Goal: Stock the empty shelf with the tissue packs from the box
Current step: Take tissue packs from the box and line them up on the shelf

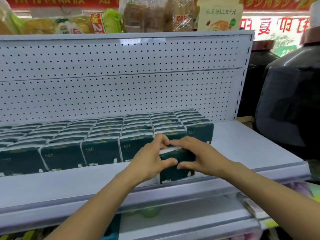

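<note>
A dark green tissue pack [174, 174] with a white top edge stands near the front lip of the grey shelf [251, 146]. My left hand [149, 161] grips its left side, fingers over the top and thumb on the front. My right hand [199, 156] grips its right side the same way. Behind and to the left, several rows of matching tissue packs [100, 135] fill the shelf back to the perforated panel [121, 75]. The box is out of view.
Bare shelf surface lies to the right of the packs. Large dark jugs [290, 101] stand past the shelf's right end. Bagged food [155, 14] sits on top of the panel. A lower shelf [181, 222] with a price tag [251, 207] is below.
</note>
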